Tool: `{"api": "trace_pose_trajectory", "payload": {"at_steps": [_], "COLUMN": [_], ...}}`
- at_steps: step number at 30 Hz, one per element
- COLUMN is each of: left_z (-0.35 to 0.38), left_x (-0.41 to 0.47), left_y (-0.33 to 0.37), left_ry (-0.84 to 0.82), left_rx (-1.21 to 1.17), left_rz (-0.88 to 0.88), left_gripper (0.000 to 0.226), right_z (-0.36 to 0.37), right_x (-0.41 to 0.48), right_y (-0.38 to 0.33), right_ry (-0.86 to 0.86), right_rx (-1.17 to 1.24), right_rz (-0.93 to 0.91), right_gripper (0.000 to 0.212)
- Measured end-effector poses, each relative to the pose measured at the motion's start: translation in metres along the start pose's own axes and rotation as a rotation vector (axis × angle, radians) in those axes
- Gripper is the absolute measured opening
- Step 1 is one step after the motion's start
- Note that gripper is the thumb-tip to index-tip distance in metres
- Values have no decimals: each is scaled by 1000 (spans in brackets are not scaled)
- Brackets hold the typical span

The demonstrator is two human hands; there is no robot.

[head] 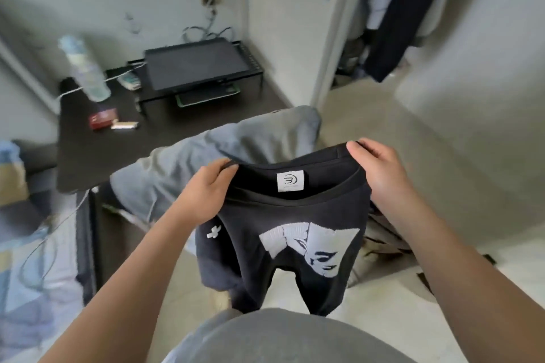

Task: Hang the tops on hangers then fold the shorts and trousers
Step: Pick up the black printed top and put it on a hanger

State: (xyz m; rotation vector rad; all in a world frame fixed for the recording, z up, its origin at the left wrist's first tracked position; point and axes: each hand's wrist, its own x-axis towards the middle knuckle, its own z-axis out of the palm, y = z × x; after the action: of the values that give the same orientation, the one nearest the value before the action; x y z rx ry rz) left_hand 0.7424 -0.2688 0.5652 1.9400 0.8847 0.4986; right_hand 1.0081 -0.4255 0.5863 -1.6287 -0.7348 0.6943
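Grey shirt [295, 339] | left hand [206, 188], right hand [380, 174] grip black shorts [280, 215] | label [290, 181] unreadable

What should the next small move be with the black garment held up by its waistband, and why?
Probably bring the two hands together so the black shorts fold in half, leg over leg. The left hand and the right hand each grip one end of the waistband, and the shorts hang in the air with both legs side by side, not yet folded.

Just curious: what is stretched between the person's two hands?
Head view: the waistband of the black shorts, bearing a white label, spans from left hand to right hand.
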Motion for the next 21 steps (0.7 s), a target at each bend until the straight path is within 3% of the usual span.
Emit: {"api": "trace_pose_trajectory", "payload": {"at_steps": [5, 8, 14, 21], "left_z": [42, 62, 99, 130], "left_x": [98, 163, 280, 377], "left_y": [60, 94, 169, 282], "left_ry": [-99, -138, -223, -227], "left_rx": [3, 41, 224, 15], "left_rz": [176, 248, 488, 750], "left_gripper": [38, 35, 13, 20], "right_z": [-68, -99, -143, -203], "right_x": [28, 43, 76, 118], "right_y": [-35, -61, -122, -194], "right_ry": [305, 481, 805, 1059], "right_rx": [-106, -139, -174, -218], "right_rz": [-88, -175, -352, -444], "right_gripper": [47, 37, 28, 35]}}
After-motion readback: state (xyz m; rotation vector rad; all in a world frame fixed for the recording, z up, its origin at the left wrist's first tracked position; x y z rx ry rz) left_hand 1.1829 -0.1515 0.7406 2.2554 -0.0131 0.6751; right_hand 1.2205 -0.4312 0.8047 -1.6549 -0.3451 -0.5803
